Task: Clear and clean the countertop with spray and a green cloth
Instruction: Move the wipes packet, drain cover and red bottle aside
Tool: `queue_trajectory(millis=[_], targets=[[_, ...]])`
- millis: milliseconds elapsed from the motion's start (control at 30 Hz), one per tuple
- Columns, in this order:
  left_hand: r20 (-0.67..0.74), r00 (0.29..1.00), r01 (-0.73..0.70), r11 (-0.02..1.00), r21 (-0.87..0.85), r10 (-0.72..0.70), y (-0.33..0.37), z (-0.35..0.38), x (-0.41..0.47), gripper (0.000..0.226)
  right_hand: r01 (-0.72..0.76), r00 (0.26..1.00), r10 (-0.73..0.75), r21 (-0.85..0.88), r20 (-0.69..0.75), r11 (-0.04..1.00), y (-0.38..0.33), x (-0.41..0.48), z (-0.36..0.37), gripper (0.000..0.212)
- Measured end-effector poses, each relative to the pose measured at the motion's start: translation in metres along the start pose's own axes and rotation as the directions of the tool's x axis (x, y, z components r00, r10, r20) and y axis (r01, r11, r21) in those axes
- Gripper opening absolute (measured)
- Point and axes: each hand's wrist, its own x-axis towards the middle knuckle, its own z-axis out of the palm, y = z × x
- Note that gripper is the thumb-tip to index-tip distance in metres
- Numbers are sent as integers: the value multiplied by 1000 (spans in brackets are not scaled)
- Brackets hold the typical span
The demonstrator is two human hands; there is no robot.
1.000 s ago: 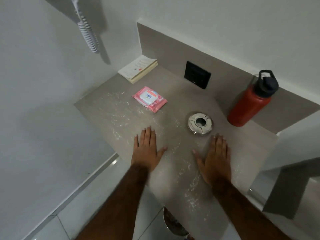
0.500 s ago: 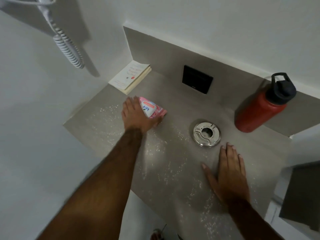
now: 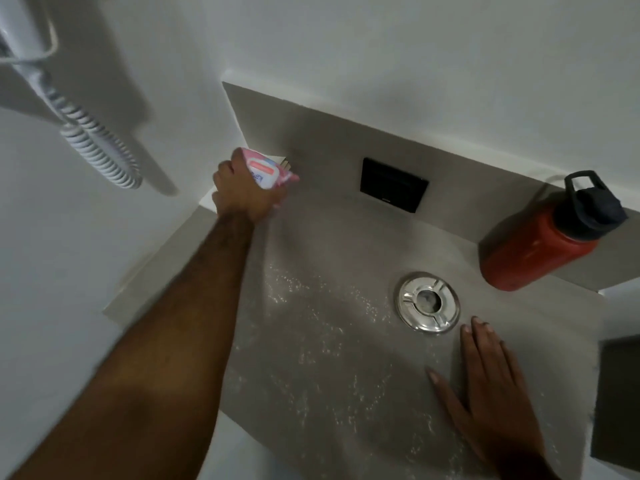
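The grey countertop [image 3: 346, 244] is speckled with white powder across its middle and front. My left hand [image 3: 242, 192] is closed around a pink pack of wet wipes [image 3: 268, 169], held above the counter's back left corner, over a booklet of which only a sliver [image 3: 286, 163] shows. My right hand [image 3: 485, 386] lies flat and open on the counter at the front right, its fingertips just short of a round metal ashtray [image 3: 428, 301]. No spray bottle or green cloth is in view.
A red water bottle with a dark lid [image 3: 547, 244] stands at the back right against the backsplash. A black wall plate [image 3: 393, 184] sits on the backsplash. A white hair dryer with a coiled cord [image 3: 93, 143] hangs on the left wall.
My left hand reached from the front of the counter to the wipes pack, closed on it, and has lifted it toward the back left corner. My right hand stayed flat.
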Motion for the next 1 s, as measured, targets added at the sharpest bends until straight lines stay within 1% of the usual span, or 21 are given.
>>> queue_trajectory(millis=[100, 200, 333, 467, 533, 567, 600, 667, 700, 733, 767, 833, 867, 900, 933, 967, 1000], targets=[[68, 998, -5, 1000, -1, 6, -11, 15, 47, 116, -5, 999, 4, -12, -33, 1000, 1, 0, 5, 95], [120, 992, -48, 999, -4, 49, -22, 38, 68, 113, 13, 996, -14, -18, -84, 1000, 0, 1, 4, 92], [105, 993, -58, 998, 38, 53, -32, 60, 81, 105, 15, 996, -16, -13, -86, 1000, 1, 1, 6, 91], [121, 991, -64, 991, 114, 50, -37, 64, 84, 116, 19, 998, -19, -6, -66, 1000, 1, 0, 5, 91], [91, 995, -45, 987, 152, 32, -26, 60, 71, 112, 17, 999, -17, -5, -33, 1000, 1, -2, 3, 91], [46, 998, -41, 990, 137, 35, -17, 57, 60, 110, 11, 1000, -11, -7, -14, 1000, 1, -2, 1, 91], [-4, 998, -60, 995, 75, 61, -7, 54, 45, 107, 2, 1000, -2, -8, 2, 1000, 1, -2, 1, 91], [-66, 978, -205, 972, -114, 198, 18, 54, -1, 96, -19, 999, 19, -5, 30, 1000, 0, -2, 1, 90], [-57, 954, -299, 935, -192, 293, 30, 57, -33, 85, -28, 999, 28, -2, 42, 1000, 0, -2, 0, 90], [-26, 915, -395, 882, -255, 402, 42, 61, -71, 71, -34, 998, 34, 2, 51, 999, 0, -2, 0, 90], [8, 847, -503, 807, -309, 531, 53, 66, -110, 57, -36, 998, 35, 5, 54, 999, -1, -3, 0, 90], [2, 630, -725, 590, -355, 776, 72, 72, -184, 33, -39, 998, 38, 9, 52, 999, -1, -3, -1, 90], [-10, 521, -802, 485, -348, 854, 78, 77, -212, 27, -40, 998, 39, 10, 54, 999, -1, -3, -1, 90], [-8, 437, -853, 412, -321, 899, 80, 83, -233, 25, -40, 998, 40, 9, 57, 999, -1, -3, -1, 89], [12, 400, -881, 388, -272, 917, 79, 90, -246, 27, -39, 997, 39, 7, 60, 999, -1, -3, -1, 89], [44, 407, -889, 407, -210, 912, 77, 95, -253, 32, -40, 997, 40, 5, 65, 999, 0, -2, -1, 88], [73, 437, -883, 443, -154, 897, 72, 99, -257, 37, -39, 997, 38, 4, 69, 999, -1, -2, -1, 87]])
